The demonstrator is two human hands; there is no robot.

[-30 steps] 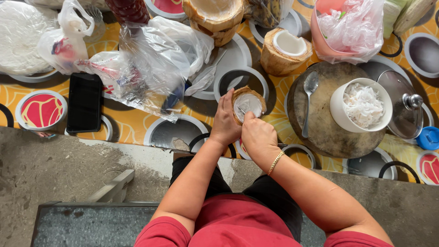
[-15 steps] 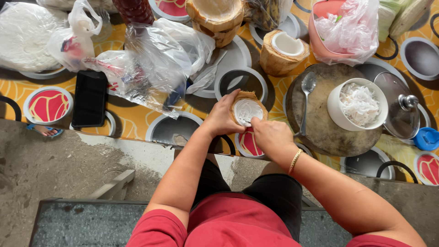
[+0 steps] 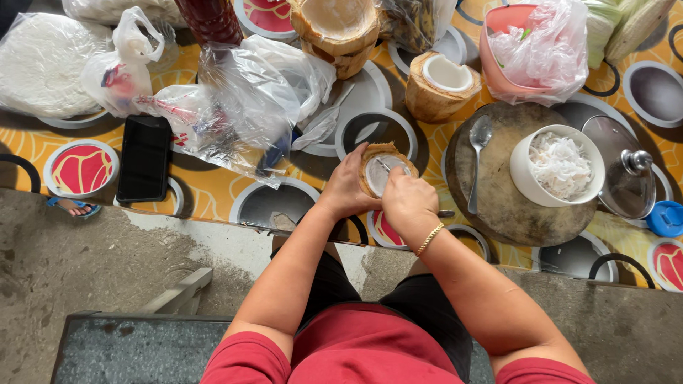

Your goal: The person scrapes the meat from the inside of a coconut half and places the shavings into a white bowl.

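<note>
left hand (image 3: 346, 186) cupping coconut half (image 3: 384, 168), right hand (image 3: 407, 201) inside

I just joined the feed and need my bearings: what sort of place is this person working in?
Probably an informal food-preparation spot, perhaps outdoors or at a stall. A table with a patterned orange cloth stands over rough concrete floor, crowded with cut coconut shells, a white bowl of shredded coconut and plastic bags.

— What moved? The right hand (image 3: 405, 203)?
— Yes. It was lower, off the coconut half (image 3: 384, 171); now it's back up against the rim, a thin tool inside.
— And the left hand (image 3: 348, 186)?
— Shifted slightly left.
</note>
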